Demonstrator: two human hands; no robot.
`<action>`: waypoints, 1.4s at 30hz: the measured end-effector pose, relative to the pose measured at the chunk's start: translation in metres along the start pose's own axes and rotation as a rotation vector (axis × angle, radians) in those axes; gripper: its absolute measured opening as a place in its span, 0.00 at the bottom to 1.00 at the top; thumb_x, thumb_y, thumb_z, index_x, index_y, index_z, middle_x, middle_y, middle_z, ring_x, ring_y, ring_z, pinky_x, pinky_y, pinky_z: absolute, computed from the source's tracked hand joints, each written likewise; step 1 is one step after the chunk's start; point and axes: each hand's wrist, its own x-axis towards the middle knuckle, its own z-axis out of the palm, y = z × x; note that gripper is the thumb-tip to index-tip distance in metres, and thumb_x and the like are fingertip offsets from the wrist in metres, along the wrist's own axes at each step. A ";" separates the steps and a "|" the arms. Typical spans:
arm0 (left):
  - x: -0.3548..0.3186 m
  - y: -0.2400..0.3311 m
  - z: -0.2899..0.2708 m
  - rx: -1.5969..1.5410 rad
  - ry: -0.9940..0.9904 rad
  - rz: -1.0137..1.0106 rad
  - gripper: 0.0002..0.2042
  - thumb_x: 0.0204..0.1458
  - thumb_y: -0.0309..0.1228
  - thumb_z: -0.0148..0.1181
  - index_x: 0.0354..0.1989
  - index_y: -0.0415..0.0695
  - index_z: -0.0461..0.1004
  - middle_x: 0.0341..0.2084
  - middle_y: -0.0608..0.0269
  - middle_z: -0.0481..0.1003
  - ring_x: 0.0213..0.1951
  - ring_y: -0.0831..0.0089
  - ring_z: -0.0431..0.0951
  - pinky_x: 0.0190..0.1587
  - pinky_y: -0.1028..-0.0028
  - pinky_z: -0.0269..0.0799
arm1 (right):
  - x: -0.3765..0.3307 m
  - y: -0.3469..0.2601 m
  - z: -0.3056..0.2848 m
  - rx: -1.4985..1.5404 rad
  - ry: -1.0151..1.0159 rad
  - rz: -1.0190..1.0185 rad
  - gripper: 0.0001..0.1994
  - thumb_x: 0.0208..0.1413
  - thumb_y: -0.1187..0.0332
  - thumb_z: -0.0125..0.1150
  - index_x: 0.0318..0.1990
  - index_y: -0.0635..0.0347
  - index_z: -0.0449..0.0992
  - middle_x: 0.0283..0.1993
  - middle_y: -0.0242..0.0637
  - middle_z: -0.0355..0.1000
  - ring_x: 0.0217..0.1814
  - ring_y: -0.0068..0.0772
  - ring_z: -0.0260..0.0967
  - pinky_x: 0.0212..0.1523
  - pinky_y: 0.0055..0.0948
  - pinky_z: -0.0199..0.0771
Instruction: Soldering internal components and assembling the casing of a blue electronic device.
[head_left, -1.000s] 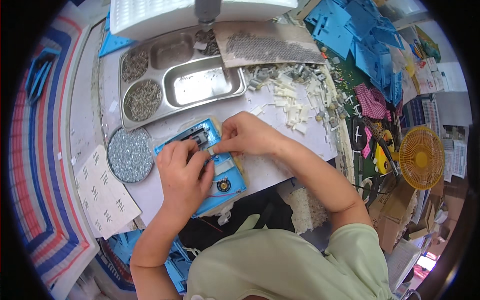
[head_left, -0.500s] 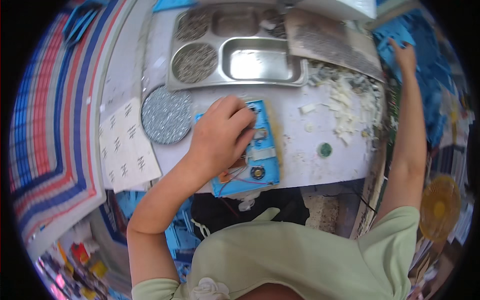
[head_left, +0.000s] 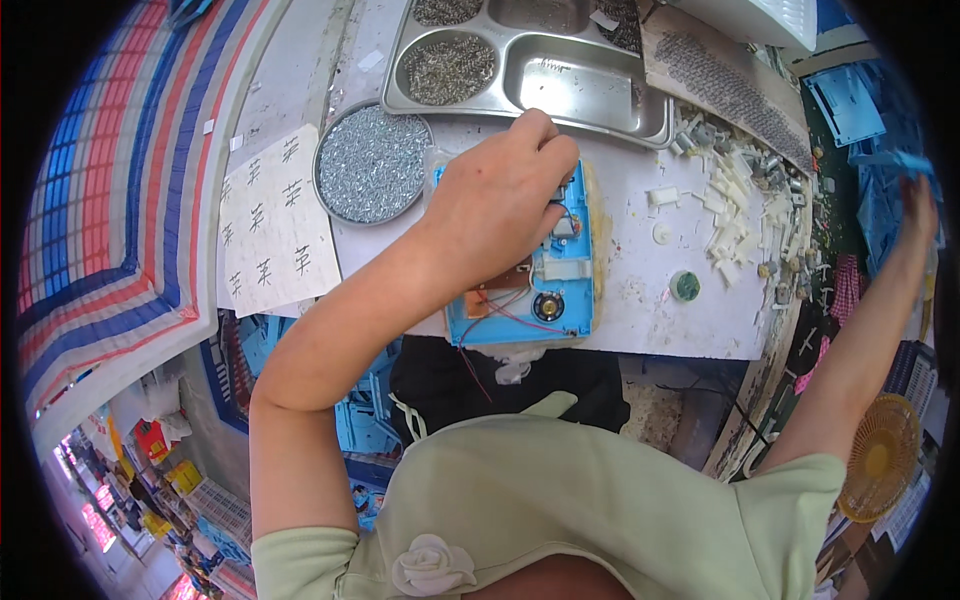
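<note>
An open blue plastic casing (head_left: 540, 300), its small circuit board, red wires and round speaker exposed, lies flat near the front edge of the white worktable (head_left: 640, 310), pinned there by the person's left hand (head_left: 495, 205), which spreads palm-down over its upper half, seemingly to steady it. The right hand (head_left: 918, 205) stretches far out to a heap of blue plastic parts (head_left: 860, 110); its grip cannot be told. A round tin of screws (head_left: 372, 163) and a divided steel tray (head_left: 530, 60) sit just behind, within easy reach.
</note>
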 end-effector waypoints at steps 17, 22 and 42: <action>-0.001 -0.002 0.005 -0.005 0.006 -0.022 0.18 0.45 0.29 0.72 0.44 0.45 0.74 0.43 0.57 0.71 0.44 0.57 0.80 0.44 0.63 0.77 | -0.479 -0.114 -0.008 0.462 -0.407 -0.069 0.23 0.62 0.66 0.56 0.62 0.67 0.67 0.57 0.46 0.72 0.55 0.39 0.77 0.58 0.40 0.81; -0.014 0.009 -0.008 0.048 0.200 0.120 0.23 0.44 0.29 0.71 0.51 0.44 0.74 0.50 0.54 0.72 0.44 0.55 0.79 0.45 0.62 0.77 | -0.534 -0.163 0.052 0.525 -0.514 -0.054 0.24 0.60 0.68 0.57 0.63 0.69 0.66 0.60 0.49 0.72 0.55 0.39 0.77 0.57 0.41 0.80; -0.080 0.019 -0.019 -0.266 0.125 -0.414 0.42 0.53 0.38 0.70 0.71 0.31 0.54 0.28 0.51 0.80 0.27 0.68 0.82 0.30 0.71 0.75 | -0.618 -0.101 0.071 -0.274 -1.039 -0.228 0.27 0.63 0.67 0.62 0.68 0.58 0.64 0.18 0.36 0.68 0.19 0.34 0.68 0.25 0.30 0.65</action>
